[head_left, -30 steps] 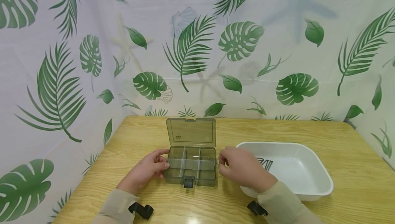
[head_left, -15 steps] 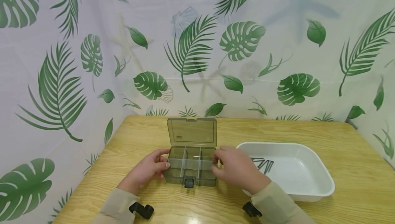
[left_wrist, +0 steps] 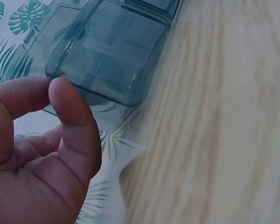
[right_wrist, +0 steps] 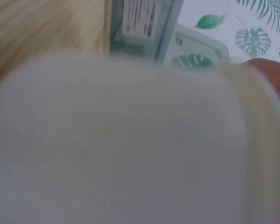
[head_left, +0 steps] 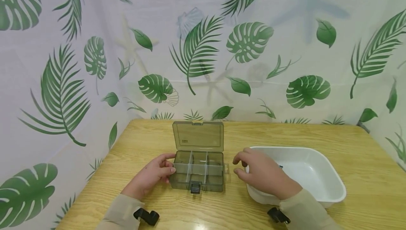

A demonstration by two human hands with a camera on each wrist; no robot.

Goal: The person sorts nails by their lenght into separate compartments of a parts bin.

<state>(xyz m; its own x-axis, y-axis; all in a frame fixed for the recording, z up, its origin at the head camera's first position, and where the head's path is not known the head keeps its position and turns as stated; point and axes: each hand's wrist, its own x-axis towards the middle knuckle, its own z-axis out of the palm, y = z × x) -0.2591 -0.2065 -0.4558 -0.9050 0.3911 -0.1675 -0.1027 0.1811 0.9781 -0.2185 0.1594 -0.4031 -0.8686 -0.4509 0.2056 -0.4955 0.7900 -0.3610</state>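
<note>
A smoky clear plastic organizer box point(head_left: 196, 187) with dividers stands on the table, its lid point(head_left: 198, 136) raised at the back and its dark latch point(head_left: 195, 187) in front. My left hand point(head_left: 155, 173) holds the box's left side; in the left wrist view the thumb point(left_wrist: 72, 100) and index finger meet at its corner. My right hand point(head_left: 263, 172), fingers loosely bent and nothing showing between them, is over the left rim of a white tray point(head_left: 336, 187). That hand hides most of the tray's left part; a small dark tip point(head_left: 281, 167) shows behind it.
The wooden table point(head_left: 158, 212) reaches back to a leaf-printed curtain point(head_left: 203, 47). The blurred tray wall point(right_wrist: 121, 149) fills most of the right wrist view, with a box side bearing a barcode-like label point(right_wrist: 141, 18) beyond it.
My right hand pinched a thin dark nail-like piece near the box, came to its right side, and has moved right to the tray without the piece. The left hand stays at the box.
</note>
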